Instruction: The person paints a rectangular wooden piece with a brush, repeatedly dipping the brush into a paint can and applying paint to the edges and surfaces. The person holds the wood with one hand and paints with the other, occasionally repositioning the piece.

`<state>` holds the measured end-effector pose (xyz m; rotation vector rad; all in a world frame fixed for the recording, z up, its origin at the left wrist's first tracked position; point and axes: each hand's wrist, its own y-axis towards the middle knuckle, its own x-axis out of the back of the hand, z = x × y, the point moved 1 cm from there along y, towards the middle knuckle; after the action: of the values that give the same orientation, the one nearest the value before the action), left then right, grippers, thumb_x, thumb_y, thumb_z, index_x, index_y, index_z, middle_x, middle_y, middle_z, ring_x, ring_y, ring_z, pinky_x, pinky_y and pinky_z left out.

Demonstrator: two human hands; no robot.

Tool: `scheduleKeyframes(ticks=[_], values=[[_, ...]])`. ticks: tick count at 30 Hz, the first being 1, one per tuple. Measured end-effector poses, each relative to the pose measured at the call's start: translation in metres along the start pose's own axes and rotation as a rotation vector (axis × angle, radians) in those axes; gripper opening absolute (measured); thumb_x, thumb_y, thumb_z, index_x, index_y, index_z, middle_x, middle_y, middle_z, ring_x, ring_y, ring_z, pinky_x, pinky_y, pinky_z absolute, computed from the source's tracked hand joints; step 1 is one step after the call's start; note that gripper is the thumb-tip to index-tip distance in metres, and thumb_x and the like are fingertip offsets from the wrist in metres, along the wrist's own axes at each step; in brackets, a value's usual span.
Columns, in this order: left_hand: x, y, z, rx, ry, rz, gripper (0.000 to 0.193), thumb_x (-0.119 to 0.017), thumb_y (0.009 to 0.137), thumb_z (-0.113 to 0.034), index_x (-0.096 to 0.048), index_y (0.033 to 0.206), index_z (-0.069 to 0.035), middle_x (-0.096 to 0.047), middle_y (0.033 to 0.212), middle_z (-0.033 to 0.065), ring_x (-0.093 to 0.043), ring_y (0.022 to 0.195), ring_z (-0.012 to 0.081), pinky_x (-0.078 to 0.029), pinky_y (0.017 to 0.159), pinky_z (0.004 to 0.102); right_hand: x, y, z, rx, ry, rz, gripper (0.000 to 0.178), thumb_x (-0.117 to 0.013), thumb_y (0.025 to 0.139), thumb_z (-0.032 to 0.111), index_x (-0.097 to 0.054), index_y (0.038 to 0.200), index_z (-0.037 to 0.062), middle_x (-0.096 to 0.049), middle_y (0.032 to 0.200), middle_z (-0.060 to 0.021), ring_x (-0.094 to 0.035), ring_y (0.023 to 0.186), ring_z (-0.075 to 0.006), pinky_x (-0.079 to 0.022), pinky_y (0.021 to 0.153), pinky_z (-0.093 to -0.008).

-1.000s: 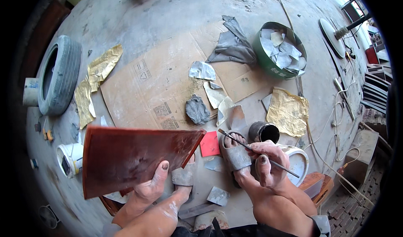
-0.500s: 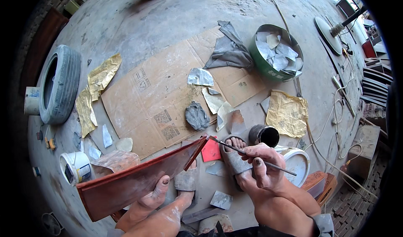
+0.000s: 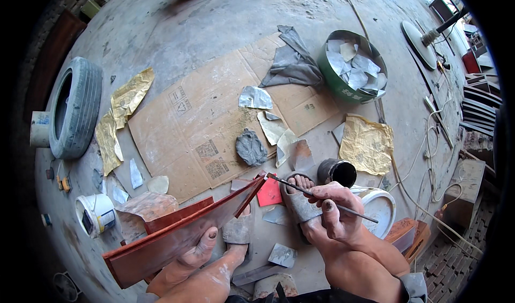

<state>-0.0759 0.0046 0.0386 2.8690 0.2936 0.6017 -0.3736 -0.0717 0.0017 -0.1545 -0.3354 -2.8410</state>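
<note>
My left hand (image 3: 199, 249) grips a reddish-brown wooden panel (image 3: 166, 249) with a raised rim, its thumb on the face and the other fingers hidden behind. The panel is tilted, one corner pointing up and away to the right. In my right hand (image 3: 340, 209) a thin dark-handled paintbrush (image 3: 295, 186) is pinched between thumb and fingers. Its tip is at the panel's far right corner, where a small pale spot shows; whether it touches, I cannot tell. Just beyond the right hand stands a small black pot (image 3: 338, 173), beside a white lidded bucket (image 3: 379, 212).
Flattened cardboard (image 3: 188, 126) lies ahead with a grey rag (image 3: 292, 64), a crumpled cloth (image 3: 251, 147) and sandpaper scraps. A green tub (image 3: 343, 83) holds torn sheets. A tyre (image 3: 78, 107) and a white pail (image 3: 96, 214) are at left. Cables (image 3: 424, 163) run along the right.
The panel has turned slightly in my left hand, its near left end shifting right and down. More of a red-brown edge now shows behind it. The brush has hardly moved.
</note>
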Motion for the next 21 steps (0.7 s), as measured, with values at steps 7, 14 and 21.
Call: scheduleKeyframes(ticks=[7,14,21], values=[[0.001,-0.005,0.006,-0.06,0.044,0.023,0.043,-0.07,0.095,-0.017,-0.052,0.131,0.0,-0.061,0.122,0.0138,-0.059,0.107,0.0236,-0.047,0.092,0.0347,0.0,-0.001,-0.001,-0.002,-0.017,-0.008,0.015,-0.056,0.095,0.005,-0.063,0.107,-0.0029,-0.072,0.095,-0.0163,-0.069,0.084,-0.0258,-0.055,0.079,-0.0355],[0.02,-0.032,0.038,-0.164,0.321,0.099,0.078,-0.065,0.098,-0.026,-0.02,0.155,0.001,-0.038,0.15,0.0174,-0.038,0.137,0.0301,-0.028,0.116,0.0441,0.0,0.001,0.001,0.013,-0.007,0.01,0.016,-0.057,0.095,0.005,-0.063,0.107,-0.003,-0.072,0.096,-0.0164,-0.069,0.084,-0.0257,-0.055,0.08,-0.0359],[0.039,-0.059,0.069,-0.062,0.248,0.079,0.07,-0.067,0.097,-0.029,-0.034,0.149,0.003,-0.045,0.145,0.0173,-0.047,0.131,0.0306,-0.035,0.112,0.0429,0.004,0.002,0.004,-0.052,0.096,-0.055,0.018,-0.054,0.098,0.007,-0.061,0.111,-0.0041,-0.07,0.107,-0.0194,-0.068,0.092,-0.0229,-0.054,0.084,-0.0337]])
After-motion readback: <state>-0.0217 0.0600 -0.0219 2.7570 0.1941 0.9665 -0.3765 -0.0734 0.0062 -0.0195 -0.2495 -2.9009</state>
